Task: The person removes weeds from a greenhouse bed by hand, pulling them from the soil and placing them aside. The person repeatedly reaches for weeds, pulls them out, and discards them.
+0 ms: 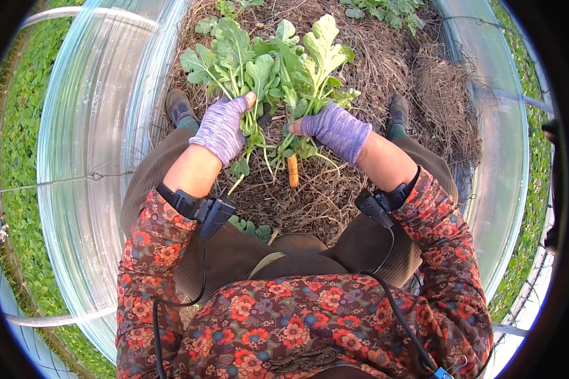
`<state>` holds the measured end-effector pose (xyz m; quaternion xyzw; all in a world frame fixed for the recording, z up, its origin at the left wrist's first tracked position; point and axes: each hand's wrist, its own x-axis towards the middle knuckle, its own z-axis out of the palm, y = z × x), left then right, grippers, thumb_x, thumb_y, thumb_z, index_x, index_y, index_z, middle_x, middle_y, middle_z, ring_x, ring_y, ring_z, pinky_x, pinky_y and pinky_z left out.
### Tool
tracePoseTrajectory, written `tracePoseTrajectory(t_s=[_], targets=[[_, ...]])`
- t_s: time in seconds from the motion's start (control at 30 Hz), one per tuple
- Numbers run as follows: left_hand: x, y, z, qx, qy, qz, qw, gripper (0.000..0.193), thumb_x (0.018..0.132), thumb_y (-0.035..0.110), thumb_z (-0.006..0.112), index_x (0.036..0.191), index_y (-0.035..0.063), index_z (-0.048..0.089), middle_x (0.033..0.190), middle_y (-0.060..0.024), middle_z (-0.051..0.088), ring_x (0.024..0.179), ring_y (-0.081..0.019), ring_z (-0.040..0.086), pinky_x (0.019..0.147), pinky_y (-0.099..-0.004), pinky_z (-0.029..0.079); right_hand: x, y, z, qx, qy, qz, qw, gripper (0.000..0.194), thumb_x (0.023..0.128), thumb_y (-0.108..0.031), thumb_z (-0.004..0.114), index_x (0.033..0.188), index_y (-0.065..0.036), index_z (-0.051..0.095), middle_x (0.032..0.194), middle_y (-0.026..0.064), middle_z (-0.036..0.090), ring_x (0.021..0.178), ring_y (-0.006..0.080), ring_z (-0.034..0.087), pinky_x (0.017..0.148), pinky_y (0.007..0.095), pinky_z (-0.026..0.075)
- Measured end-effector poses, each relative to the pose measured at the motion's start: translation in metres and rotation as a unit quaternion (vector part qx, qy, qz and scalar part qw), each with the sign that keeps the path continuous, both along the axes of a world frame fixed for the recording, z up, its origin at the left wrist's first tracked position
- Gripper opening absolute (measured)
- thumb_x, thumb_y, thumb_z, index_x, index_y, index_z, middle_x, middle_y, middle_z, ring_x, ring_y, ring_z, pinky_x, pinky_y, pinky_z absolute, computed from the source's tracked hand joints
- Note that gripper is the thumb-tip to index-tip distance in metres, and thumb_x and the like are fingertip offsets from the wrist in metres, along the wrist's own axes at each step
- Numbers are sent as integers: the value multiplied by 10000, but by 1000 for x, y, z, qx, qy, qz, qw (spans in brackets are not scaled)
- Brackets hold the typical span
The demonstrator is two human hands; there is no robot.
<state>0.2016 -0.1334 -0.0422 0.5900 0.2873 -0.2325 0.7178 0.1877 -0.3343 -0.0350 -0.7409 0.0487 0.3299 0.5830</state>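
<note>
Both my hands wear purple knit gloves with bare fingertips. My left hand (225, 124) grips a bunch of lobed green leaves (232, 52) by its stems. Close beside it, my right hand (334, 130) grasps a second bunch of similar greens (320, 57). The two bunches touch and their leaves overlap. Loose stems dangle below both fists. A light wooden tool handle (292, 171) shows beneath the right bunch; its other end is hidden by leaves, and whether a hand holds it I cannot tell.
Dry straw mulch (308, 203) covers the ground between my legs. Rolled-up clear plastic film (95, 142) curves along the left, and more film (498, 166) along the right. Green plants (391, 12) grow ahead. A low leafy plant (251, 228) sits near my seat.
</note>
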Motion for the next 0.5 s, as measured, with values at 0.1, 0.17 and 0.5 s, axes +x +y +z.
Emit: tracePoseTrajectory(t_s=[0.1,0.17,0.5], targets=[[-20,-20,8,-70,-49,-102,991,381,755,294,683,999,24,571,1089,-97,542,988,-175,474,845,-322,366,11,12,-16,-75,18,45,996,372,690,-271,699,862,50,626,669,77,594,599,159,511,569,309,441],[-26,-28,11,-135,-28,-105,985,437,727,256,694,1077,48,533,1062,-73,549,994,-192,485,837,-331,376,14,20,-23,-149,6,125,981,351,719,-274,640,907,21,623,705,127,609,606,202,531,631,329,460],[-7,-31,-15,-7,-80,7,997,633,662,257,739,1159,-28,470,1141,-165,512,1028,-272,476,867,-399,379,-2,19,-4,-64,-135,192,970,767,659,-309,746,1202,113,405,1099,224,558,998,276,551,872,318,423]])
